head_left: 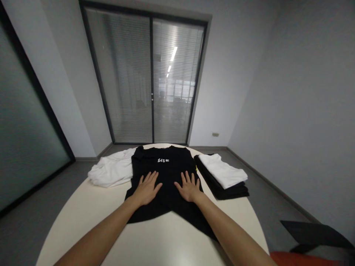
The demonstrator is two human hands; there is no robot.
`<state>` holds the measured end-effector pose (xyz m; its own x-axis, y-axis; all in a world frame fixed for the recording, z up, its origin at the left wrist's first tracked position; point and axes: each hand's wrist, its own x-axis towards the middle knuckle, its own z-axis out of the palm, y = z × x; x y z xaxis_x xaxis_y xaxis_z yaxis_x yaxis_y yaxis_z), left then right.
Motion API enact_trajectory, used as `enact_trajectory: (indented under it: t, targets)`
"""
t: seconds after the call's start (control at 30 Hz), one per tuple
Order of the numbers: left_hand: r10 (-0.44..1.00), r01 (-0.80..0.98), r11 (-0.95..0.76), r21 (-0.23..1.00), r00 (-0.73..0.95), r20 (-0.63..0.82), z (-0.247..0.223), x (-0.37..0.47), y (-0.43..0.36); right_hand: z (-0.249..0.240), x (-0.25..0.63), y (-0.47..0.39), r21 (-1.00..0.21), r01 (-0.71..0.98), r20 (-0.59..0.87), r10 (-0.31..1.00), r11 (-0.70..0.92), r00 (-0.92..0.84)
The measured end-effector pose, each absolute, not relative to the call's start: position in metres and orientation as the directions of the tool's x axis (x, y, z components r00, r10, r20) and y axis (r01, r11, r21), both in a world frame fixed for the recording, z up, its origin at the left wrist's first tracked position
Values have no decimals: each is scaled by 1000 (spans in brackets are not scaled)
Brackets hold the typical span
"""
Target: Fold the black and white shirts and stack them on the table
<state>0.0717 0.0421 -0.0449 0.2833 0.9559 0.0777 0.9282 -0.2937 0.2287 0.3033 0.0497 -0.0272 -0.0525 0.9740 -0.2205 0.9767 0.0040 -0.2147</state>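
Note:
A black T-shirt (pixel 166 181) with white lettering on its chest lies spread on the round table, its collar toward the far edge. Its lower edge is uneven, and part of it reaches toward me beneath my right forearm. My left hand (pixel 146 189) rests flat on the left side of the shirt, fingers spread. On the right side, my right hand (pixel 189 186) is also flat against the cloth with its fingers apart. Neither hand grips any fabric.
A crumpled white cloth (pixel 112 170) lies left of the shirt. To the right is a folded white garment (pixel 223 171) on top of folded black garments (pixel 222 194). The cream table (pixel 155 245) has a rounded edge. A chair with an orange seat (pixel 294 258) stands at lower right.

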Motion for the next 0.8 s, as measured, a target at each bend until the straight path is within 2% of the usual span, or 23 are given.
enact_trajectory:
  t: [0.1, 0.23, 0.33, 0.43, 0.53, 0.6, 0.7, 0.8]
  targets:
    - [952, 913, -305, 271, 289, 99, -41, 69, 61, -27, 309, 73, -260, 965, -180, 981, 24, -73]
    - [943, 938, -275, 212, 220, 251, -27, 75, 55, -21, 317, 81, -330, 943, -161, 982, 42, -101]
    - [917, 923, -321, 211, 248, 311, -10, 76, 31, -7, 323, 65, -385, 909, -83, 975, 159, -206]
    - [852, 793, -523, 313, 485, 194, 7, 67, 5, 10, 327, 37, -436, 804, 62, 904, 405, -423]
    - [776, 696, -604, 387, 624, 89, 15, 56, -13, 20, 329, 10, -467, 706, 4, 800, 532, -600]
    - [764, 687, -606, 402, 643, 55, 16, 52, -18, 20, 333, -1, -475, 683, -17, 770, 554, -637]
    - [772, 684, -584, 436, 635, 38, 17, 47, -18, 15, 342, -6, -512, 642, 56, 768, 571, -638]
    - [812, 699, -532, 479, 581, 56, 20, 39, -13, 12, 354, -1, -543, 658, 125, 826, 521, -550]
